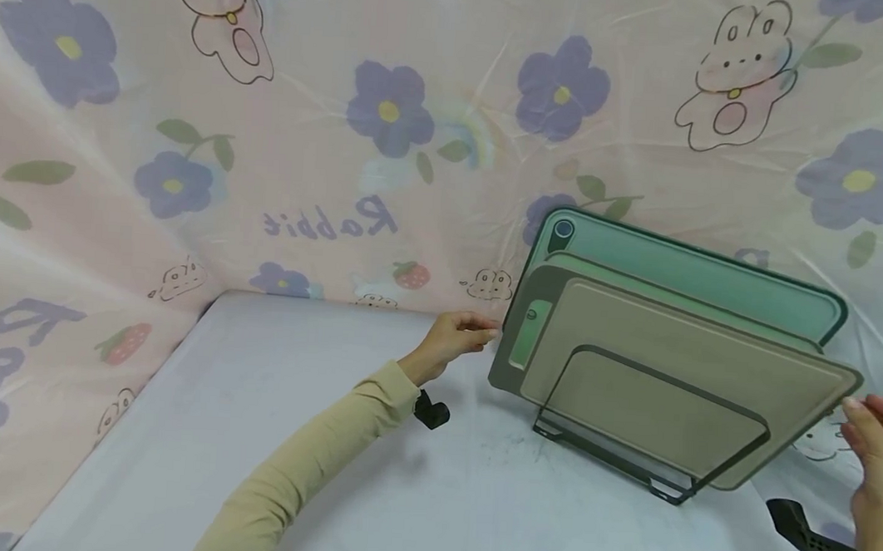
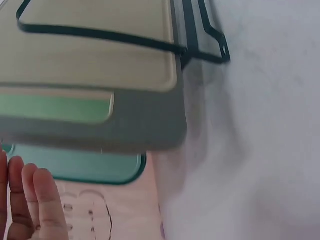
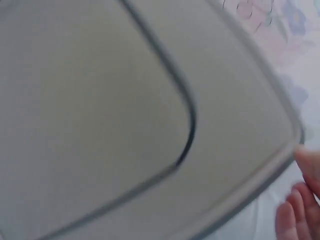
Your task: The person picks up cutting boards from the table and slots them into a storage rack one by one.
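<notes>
Several cutting boards stand tilted in a dark wire rack (image 1: 612, 459) at the right of the table. In front is a grey-and-beige cutting board (image 1: 655, 337) with a handle slot; a green board shows behind it, mostly hidden. The teal cutting board (image 1: 696, 272) with a round corner hole stands rearmost. My left hand (image 1: 453, 343) is at the boards' left edge, its fingers (image 2: 47, 200) fairly straight; contact cannot be made out. At the front board's right corner is my right hand (image 1: 881, 465), the thumb (image 3: 307, 162) against or very near the edge, the fingers loosely bent below.
A white cloth-like surface (image 1: 341, 478) covers the table. Behind and to the left hangs a pink curtain (image 1: 306, 135) printed with flowers and rabbits, close behind the boards. Dark wrist mounts (image 1: 431, 410) sit on both arms.
</notes>
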`<move>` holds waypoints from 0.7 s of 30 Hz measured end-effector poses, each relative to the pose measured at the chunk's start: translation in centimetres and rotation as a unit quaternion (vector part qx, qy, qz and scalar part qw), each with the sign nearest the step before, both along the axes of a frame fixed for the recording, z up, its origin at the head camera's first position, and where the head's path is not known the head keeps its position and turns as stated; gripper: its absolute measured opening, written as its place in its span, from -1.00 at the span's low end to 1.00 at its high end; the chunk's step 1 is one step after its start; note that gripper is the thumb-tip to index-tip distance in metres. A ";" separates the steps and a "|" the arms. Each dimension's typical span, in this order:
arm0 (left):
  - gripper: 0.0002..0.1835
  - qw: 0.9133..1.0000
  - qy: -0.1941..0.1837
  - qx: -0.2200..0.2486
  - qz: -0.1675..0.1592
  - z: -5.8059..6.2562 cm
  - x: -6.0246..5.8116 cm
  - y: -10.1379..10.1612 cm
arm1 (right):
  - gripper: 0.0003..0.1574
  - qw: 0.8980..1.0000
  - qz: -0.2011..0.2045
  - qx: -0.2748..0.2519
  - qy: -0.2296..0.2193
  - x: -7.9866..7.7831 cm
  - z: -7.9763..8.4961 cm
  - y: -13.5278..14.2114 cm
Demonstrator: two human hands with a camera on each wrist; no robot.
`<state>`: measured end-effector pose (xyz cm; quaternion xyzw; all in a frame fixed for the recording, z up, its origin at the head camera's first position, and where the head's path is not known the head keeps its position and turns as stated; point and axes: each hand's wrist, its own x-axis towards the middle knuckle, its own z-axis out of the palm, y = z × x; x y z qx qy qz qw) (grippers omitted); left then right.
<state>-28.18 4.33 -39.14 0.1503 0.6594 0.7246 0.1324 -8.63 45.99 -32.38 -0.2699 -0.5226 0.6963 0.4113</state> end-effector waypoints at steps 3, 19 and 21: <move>-0.77 1.000 0.013 0.002 0.015 0.1 -0.3 -1.6 | -0.67 1.000 -0.008 -0.001 0.024 -0.1 1.0 -1.2; -0.68 0.938 0.264 -0.196 0.107 3.3 1.4 -13.6 | -0.61 0.905 0.327 0.097 0.255 -4.3 4.6 -15.2; -0.61 0.907 0.320 -0.253 0.107 3.2 1.6 -15.0 | -0.59 0.888 0.362 0.173 0.226 -5.8 4.2 -17.8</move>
